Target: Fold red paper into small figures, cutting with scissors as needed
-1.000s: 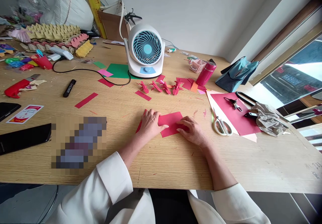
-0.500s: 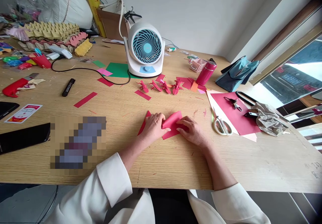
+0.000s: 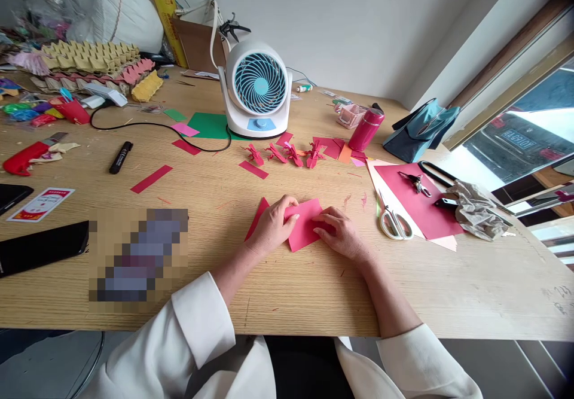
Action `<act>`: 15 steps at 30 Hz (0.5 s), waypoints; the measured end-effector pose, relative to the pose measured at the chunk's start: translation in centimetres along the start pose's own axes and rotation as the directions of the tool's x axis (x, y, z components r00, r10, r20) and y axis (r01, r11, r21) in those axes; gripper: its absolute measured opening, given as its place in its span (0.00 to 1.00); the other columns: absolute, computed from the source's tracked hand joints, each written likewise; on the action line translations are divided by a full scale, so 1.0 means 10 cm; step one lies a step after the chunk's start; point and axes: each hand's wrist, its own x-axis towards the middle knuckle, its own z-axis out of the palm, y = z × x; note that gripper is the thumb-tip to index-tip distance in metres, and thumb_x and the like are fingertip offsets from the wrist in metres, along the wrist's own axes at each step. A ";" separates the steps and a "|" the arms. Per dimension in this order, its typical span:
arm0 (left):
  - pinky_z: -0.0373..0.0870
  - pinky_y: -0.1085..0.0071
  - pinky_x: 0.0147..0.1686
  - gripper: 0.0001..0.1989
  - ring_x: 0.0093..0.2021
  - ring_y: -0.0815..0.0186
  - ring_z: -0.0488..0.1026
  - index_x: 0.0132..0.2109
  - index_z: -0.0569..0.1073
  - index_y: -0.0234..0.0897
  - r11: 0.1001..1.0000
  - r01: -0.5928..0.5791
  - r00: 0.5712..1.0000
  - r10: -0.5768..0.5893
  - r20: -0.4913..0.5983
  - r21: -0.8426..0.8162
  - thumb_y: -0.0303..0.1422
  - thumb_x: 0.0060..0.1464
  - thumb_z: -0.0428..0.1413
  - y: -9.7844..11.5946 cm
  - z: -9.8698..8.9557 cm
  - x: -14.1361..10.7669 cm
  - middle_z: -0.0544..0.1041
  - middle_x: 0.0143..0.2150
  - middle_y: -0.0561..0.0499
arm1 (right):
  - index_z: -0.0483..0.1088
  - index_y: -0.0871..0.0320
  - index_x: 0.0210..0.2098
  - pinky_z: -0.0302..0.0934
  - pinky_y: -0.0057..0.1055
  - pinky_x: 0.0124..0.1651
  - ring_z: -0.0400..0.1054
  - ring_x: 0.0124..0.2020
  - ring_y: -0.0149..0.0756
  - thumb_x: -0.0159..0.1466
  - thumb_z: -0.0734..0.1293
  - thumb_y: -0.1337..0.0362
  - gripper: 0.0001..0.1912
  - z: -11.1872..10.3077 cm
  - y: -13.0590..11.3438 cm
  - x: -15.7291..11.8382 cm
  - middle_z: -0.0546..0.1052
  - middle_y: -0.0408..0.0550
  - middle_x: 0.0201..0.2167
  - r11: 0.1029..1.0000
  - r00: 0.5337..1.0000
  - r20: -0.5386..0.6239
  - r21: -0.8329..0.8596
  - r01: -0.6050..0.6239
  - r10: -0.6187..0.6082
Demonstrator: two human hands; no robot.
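Observation:
A red paper square (image 3: 303,227) lies between my hands near the table's middle. My left hand (image 3: 274,224) pinches its left edge between thumb and curled fingers. At the right edge, my right hand (image 3: 337,231) holds the paper with its fingers bent together. Another red paper piece (image 3: 257,218) sticks out to the left, partly hidden under my left hand. Beyond the hands stands a row of several small folded red paper figures (image 3: 295,155). A red strip (image 3: 253,169) lies just in front of them.
A white fan (image 3: 260,88) stands behind the figures. White-handled scissors (image 3: 395,224) and a large red sheet (image 3: 417,198) with keys lie to the right. At the left are a black marker (image 3: 121,157), a red strip (image 3: 151,179) and a black phone (image 3: 45,247).
The paper between my hands has gone from curled over to lying flatter and more open. My left fingers have shifted slightly up along its edge.

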 end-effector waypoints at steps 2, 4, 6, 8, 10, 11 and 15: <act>0.69 0.70 0.44 0.08 0.42 0.66 0.75 0.41 0.69 0.41 0.999 -0.044 0.999 0.044 0.007 -0.023 0.23 0.58 0.51 0.00 -0.01 0.00 0.77 0.40 0.53 | 0.74 0.54 0.46 0.66 0.41 0.49 0.70 0.44 0.42 0.65 0.66 0.63 0.10 0.01 0.01 0.00 0.74 0.52 0.42 1.000 1.000 -0.007 0.006 0.003 -0.003; 0.69 0.70 0.44 0.09 0.41 0.66 0.75 0.37 0.71 0.39 0.997 -0.077 0.997 0.078 0.009 -0.030 0.22 0.57 0.50 -0.02 0.00 0.01 0.77 0.38 0.53 | 0.74 0.54 0.46 0.67 0.41 0.49 0.70 0.44 0.42 0.65 0.66 0.63 0.10 0.02 0.00 0.00 0.74 0.52 0.42 1.000 1.000 -0.018 0.012 0.007 -0.007; 0.69 0.70 0.43 0.09 0.41 0.66 0.75 0.35 0.73 0.38 0.997 -0.078 0.997 0.078 -0.008 -0.024 0.21 0.57 0.51 -0.06 0.01 0.02 0.78 0.37 0.52 | 0.74 0.54 0.45 0.67 0.40 0.49 0.70 0.43 0.41 0.66 0.66 0.63 0.10 0.01 -0.02 0.00 0.74 0.52 0.41 1.000 1.000 -0.030 0.022 0.008 -0.007; 0.70 0.70 0.42 0.10 0.39 0.66 0.75 0.36 0.76 0.38 0.998 -0.056 0.997 0.055 -0.047 -0.024 0.21 0.57 0.51 -0.10 0.03 0.03 0.79 0.37 0.52 | 0.74 0.54 0.45 0.67 0.40 0.49 0.70 0.43 0.40 0.66 0.66 0.63 0.09 0.00 -0.04 0.01 0.74 0.51 0.41 0.999 0.999 -0.043 0.038 0.006 -0.005; 0.71 0.71 0.40 0.11 0.36 0.68 0.76 0.38 0.77 0.38 0.999 -0.032 0.995 0.029 -0.091 -0.032 0.22 0.57 0.52 -0.13 0.04 0.04 0.80 0.37 0.51 | 0.74 0.53 0.46 0.67 0.39 0.48 0.70 0.42 0.39 0.66 0.66 0.62 0.09 -0.01 -0.06 0.01 0.73 0.51 0.41 0.998 0.998 -0.057 0.062 0.002 0.002; 0.71 0.71 0.39 0.11 0.35 0.68 0.76 0.40 0.78 0.38 0.999 -0.022 0.994 0.017 -0.110 -0.039 0.22 0.57 0.52 -0.14 0.04 0.04 0.81 0.38 0.51 | 0.74 0.53 0.46 0.67 0.39 0.48 0.70 0.43 0.39 0.67 0.65 0.61 0.10 -0.02 -0.06 0.01 0.73 0.51 0.42 0.997 0.998 -0.062 0.073 0.003 0.002; 0.73 0.73 0.35 0.11 0.32 0.69 0.78 0.46 0.78 0.36 0.984 0.045 0.992 -0.065 -0.111 -0.173 0.26 0.58 0.54 -0.15 0.06 0.05 0.81 0.41 0.48 | 0.72 0.52 0.50 0.67 0.40 0.50 0.70 0.45 0.39 0.67 0.65 0.58 0.13 -0.04 -0.08 0.00 0.72 0.51 0.44 0.996 0.998 -0.056 0.087 -0.001 0.006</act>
